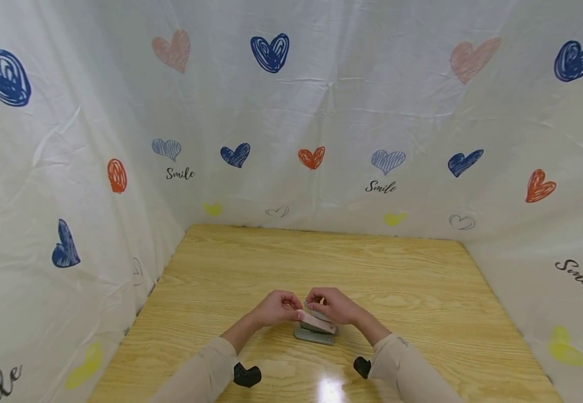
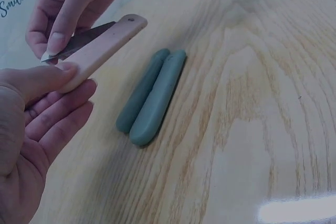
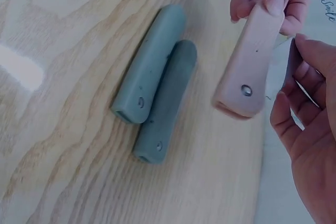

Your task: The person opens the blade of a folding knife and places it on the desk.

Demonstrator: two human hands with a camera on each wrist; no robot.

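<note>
A folding knife with a pink handle (image 3: 249, 61) is held above the table between both hands. My left hand (image 1: 277, 308) pinches the end of that handle between thumb and fingers. My right hand (image 1: 339, 307) pinches the tip of the knife's blade (image 2: 86, 39) with thumb and fingertips. In the left wrist view the blade stands partly out of the handle, at a narrow angle from it. Two green folding knives, one lighter (image 3: 149, 64) and one darker (image 3: 170, 103), lie side by side on the wood below, both folded. Each has a metal rivet near one end.
The wood-grain table (image 1: 397, 274) is enclosed at the back and sides by white cloth (image 1: 332, 112) printed with hearts and the word "Smile". Black wrist devices (image 1: 247, 375) show beside both sleeves. A bright light reflection lies on the near part of the table.
</note>
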